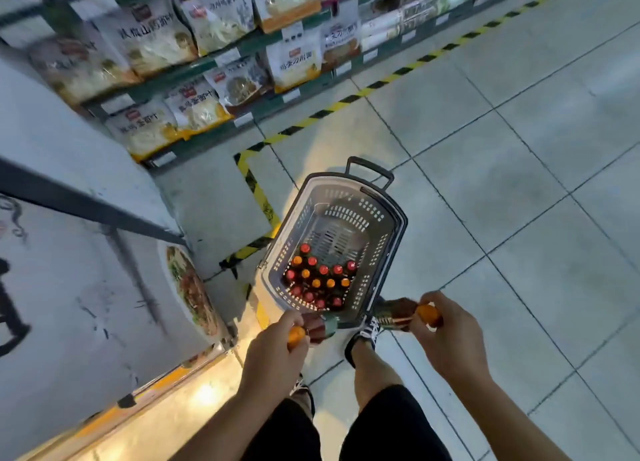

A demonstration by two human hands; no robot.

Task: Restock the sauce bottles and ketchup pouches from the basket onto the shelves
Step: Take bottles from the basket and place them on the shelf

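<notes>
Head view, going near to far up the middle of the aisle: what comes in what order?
Left hand and right hand, each holding an orange-capped bottle → bottles standing in the near end of the basket → basket's bare far end → basket handle → yellow-black floor tape.

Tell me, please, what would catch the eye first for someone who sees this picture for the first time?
First, the cluster of red and orange bottle caps glowing in the near end of the grey basket on the tiled floor. Next, the left hand and the right hand low in the view, each holding an orange-capped sauce bottle. Behind, at upper left, noodle bags fill the green shelves.
</notes>
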